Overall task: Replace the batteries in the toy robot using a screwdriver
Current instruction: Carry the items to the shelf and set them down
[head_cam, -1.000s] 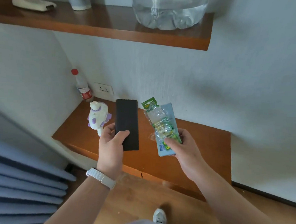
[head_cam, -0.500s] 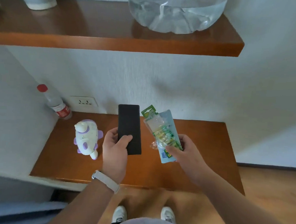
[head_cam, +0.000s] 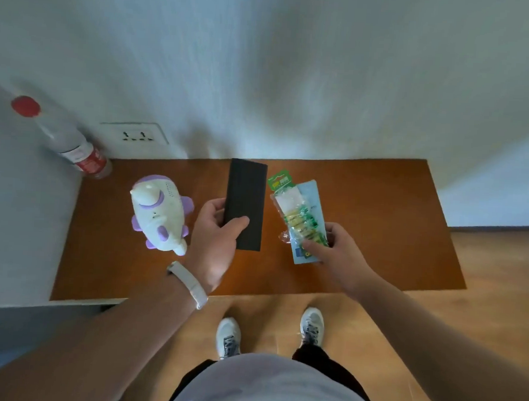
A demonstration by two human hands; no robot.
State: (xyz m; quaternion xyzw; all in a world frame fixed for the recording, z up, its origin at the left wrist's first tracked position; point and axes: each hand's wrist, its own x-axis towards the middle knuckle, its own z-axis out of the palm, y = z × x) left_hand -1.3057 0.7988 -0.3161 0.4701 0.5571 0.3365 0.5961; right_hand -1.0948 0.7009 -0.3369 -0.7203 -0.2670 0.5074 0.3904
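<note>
A white and purple toy robot (head_cam: 159, 214) lies on the brown wooden surface (head_cam: 379, 226), left of centre. My left hand (head_cam: 216, 237) grips a flat black case (head_cam: 245, 204) just right of the toy, held above the surface. My right hand (head_cam: 336, 251) holds a clear pack of green and yellow batteries (head_cam: 302, 221) together with a light blue card, further right. No screwdriver shows in the open.
A plastic bottle with a red cap (head_cam: 59, 138) leans in the back left corner beside a wall socket (head_cam: 135, 135). White walls close the back and left. My feet in white shoes (head_cam: 230, 337) stand on the wooden floor in front.
The view has tilted downward, so the upper shelf with the water jug has left the frame. Both hands have kept their hold and stay over the surface.
</note>
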